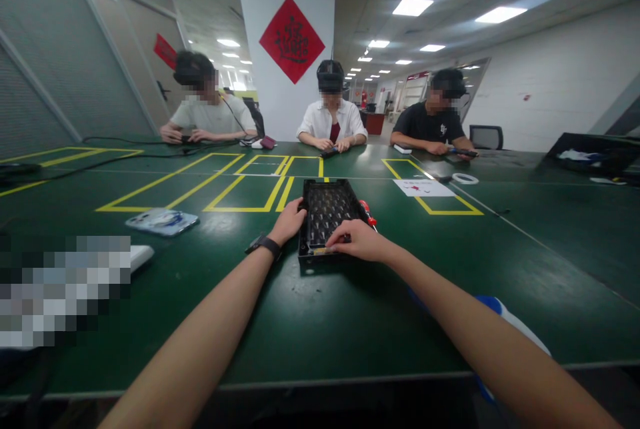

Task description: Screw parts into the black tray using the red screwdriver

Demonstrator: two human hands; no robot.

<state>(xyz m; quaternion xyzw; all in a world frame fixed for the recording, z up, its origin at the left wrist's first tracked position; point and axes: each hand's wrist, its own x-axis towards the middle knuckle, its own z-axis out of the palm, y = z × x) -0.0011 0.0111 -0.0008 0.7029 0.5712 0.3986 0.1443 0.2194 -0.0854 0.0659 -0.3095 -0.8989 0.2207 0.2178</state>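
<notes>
A black rectangular case (315, 258) with rows of small shiny metal parts inside sits on the green table, its long side running away from me. My left hand (290, 221) grips its left wall, with the fingers bent over the edge. Over the near right corner of the case, my right hand (359, 240) has its fingertips pinched together. Whatever is between those fingers is too small to name. Just beside them, a small yellowish piece (320, 251) lies at the case's near end. A red-handled tool (369, 210) rests along the right side, partly hidden by the case.
A phone (163, 221) lies to the left on the table (240, 356). A white sheet (424, 188) and a roll of white tape (465, 178) are at the right. Yellow tape (235, 209) marks rectangles. Three people sit across, each handling small objects. A blue-and-white object (515, 322) is partly behind my right forearm.
</notes>
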